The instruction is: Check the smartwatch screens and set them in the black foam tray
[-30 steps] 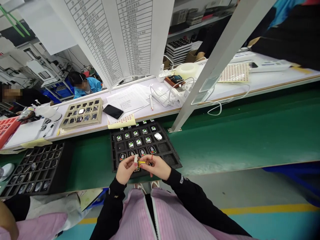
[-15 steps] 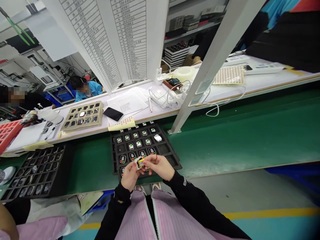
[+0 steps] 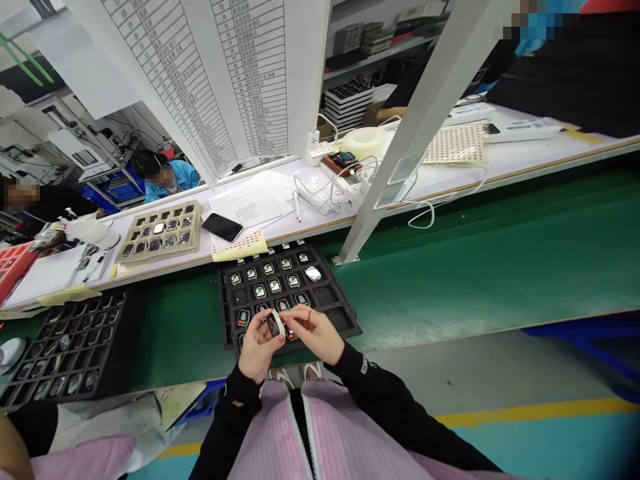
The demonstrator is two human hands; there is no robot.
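Bright, even light is spread across the room. Pale sheen is thrown on the green bench (image 3: pixel 465 267); print on the hanging sheet (image 3: pixel 200 80) is blurred. Edges are stretched.

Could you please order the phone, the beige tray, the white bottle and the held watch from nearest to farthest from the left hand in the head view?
1. Watch: in the left hand.
2. Phone: ahead, slightly left.
3. Beige tray: left of the phone.
4. White bottle: left of the tray.
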